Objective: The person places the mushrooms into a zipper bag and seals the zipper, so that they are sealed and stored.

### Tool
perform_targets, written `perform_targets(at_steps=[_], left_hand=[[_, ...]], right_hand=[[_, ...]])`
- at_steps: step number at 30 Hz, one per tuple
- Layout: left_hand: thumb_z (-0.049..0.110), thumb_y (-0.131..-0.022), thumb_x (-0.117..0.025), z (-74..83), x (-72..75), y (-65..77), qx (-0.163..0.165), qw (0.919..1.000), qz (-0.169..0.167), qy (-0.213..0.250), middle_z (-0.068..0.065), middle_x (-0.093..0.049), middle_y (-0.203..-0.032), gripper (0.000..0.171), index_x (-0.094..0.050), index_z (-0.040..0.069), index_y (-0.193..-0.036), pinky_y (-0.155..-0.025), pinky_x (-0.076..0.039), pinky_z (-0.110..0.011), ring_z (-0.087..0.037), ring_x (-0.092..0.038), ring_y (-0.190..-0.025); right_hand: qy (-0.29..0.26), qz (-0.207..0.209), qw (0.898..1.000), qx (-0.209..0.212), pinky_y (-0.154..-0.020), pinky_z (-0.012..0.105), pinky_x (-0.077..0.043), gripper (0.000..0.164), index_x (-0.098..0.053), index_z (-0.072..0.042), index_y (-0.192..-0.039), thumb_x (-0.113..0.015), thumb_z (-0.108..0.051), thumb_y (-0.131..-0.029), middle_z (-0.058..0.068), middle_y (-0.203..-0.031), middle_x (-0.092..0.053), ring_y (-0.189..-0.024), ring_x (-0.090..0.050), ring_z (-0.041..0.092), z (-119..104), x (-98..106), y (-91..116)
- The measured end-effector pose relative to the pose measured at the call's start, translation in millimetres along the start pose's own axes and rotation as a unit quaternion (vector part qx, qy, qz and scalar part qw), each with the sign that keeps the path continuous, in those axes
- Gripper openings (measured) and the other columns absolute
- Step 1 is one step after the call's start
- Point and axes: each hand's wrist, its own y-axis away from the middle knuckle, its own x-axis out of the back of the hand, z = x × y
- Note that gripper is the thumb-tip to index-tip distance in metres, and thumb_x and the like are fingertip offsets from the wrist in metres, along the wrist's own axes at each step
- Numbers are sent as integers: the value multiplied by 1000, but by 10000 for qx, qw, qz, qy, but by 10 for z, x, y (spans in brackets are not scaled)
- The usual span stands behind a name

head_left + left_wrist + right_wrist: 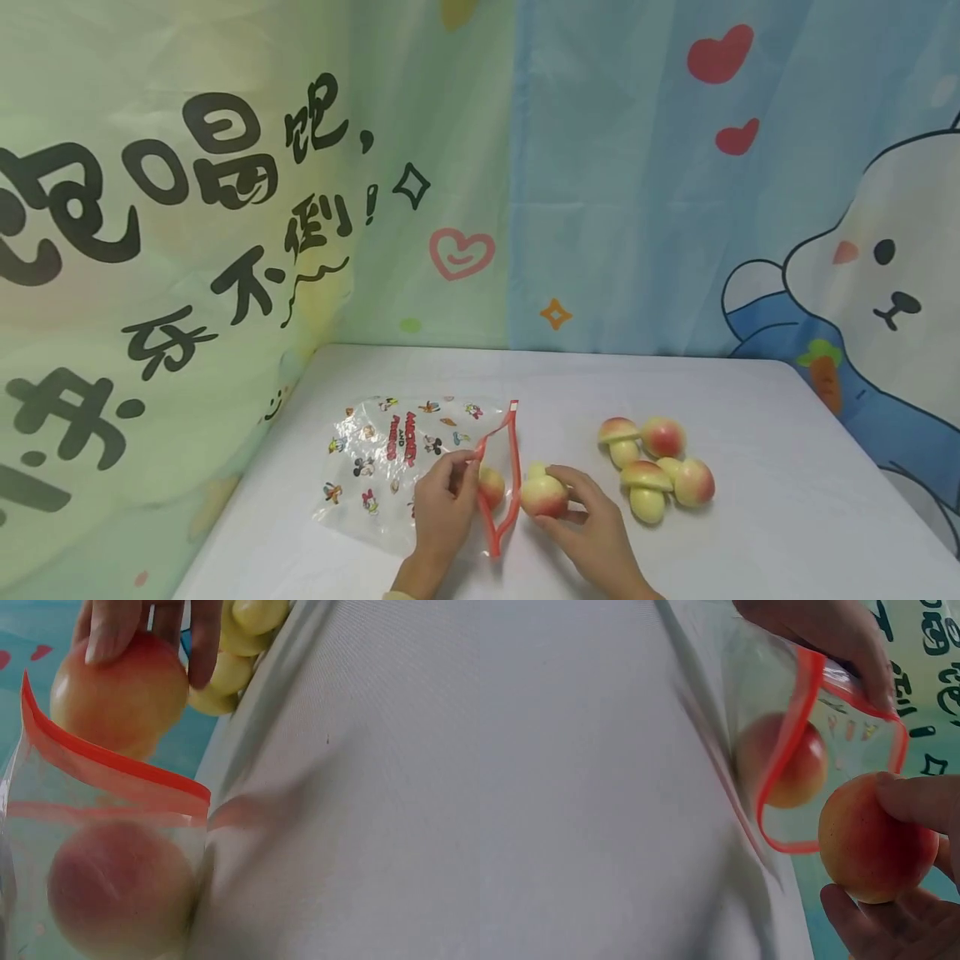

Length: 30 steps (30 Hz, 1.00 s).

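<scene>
On a white table, printed green-and-blue cloth behind, our left hand pinches a red-rimmed bag, our right hand grips a mushroom.

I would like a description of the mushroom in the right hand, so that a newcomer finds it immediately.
On the white table, find the clear zip bag with the red-edged opening. Just outside that opening, the right hand holds a mushroom with a red-and-yellow cap. It is the only one held: a similar piece shows in the bag, four mushrooms sit grouped farther right.
</scene>
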Motion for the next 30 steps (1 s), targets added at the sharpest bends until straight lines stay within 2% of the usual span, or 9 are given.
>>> perform_targets(at_steps=[3,10,15,19,22,26,30], left_hand=[[-1,-85,-70,-2,-2,-7,-141,9999,52,43,9,-57,-69,18,-68,12,-97,-48,-39,-12,2,-45,-57],[2,-86,-71,17,7,-9,-104,9999,-21,13,10,-54,-65,16,-67,12,-99,-45,-36,-12,3,-42,-55],[1,-86,-70,12,14,-17,-229,9997,35,46,10,-53,-63,17,-67,11,-99,-45,-35,-11,3,-42,-54],[-2,-85,-69,18,-4,-27,-538,9981,165,251,5,-55,-63,17,-67,8,-98,-45,-36,-11,0,-44,-53],[-3,-84,-69,9,-14,-36,-709,9964,240,387,2,-57,-64,17,-67,6,-98,-46,-36,-11,-2,-45,-53],[-5,-83,-70,-13,-11,-29,-745,9961,282,382,0,-59,-65,18,-67,5,-98,-46,-38,-11,-3,-46,-53],[-8,-79,-72,-9,18,2,-573,9976,312,217,0,-61,-65,21,-67,5,-96,-47,-38,-11,-2,-47,-53]], right_hand=[[-62,-74,9999,85,-69,28,-58,59,-63,-14,-121,-87,-3,-68,2,-122,-63,-95,-64,13,24,-126,-50],[-13,-193,9995,249,-67,29,-58,63,-63,-11,-123,-86,3,-66,2,-123,-62,-96,-65,16,61,-350,-148],[-131,-288,9991,271,-67,33,-58,64,-64,-9,-124,-84,7,-66,6,-122,-64,-97,-65,21,26,-494,-210],[46,-432,9990,50,-70,32,-57,65,-64,-13,-125,-83,9,-67,0,-123,-64,-100,-63,18,66,-562,-219],[247,-500,9984,78,-71,30,-56,65,-63,-15,-125,-82,9,-68,-3,-121,-64,-101,-61,16,86,-584,-223],[274,-665,9974,65,-72,29,-56,65,-63,-13,-127,-80,9,-69,-2,-122,-64,-99,-61,16,112,-603,-240],[100,-1010,9948,43,-75,29,-57,64,-60,-9,-131,-79,8,-72,5,-127,-63,-99,-62,18,141,-627,-269]])
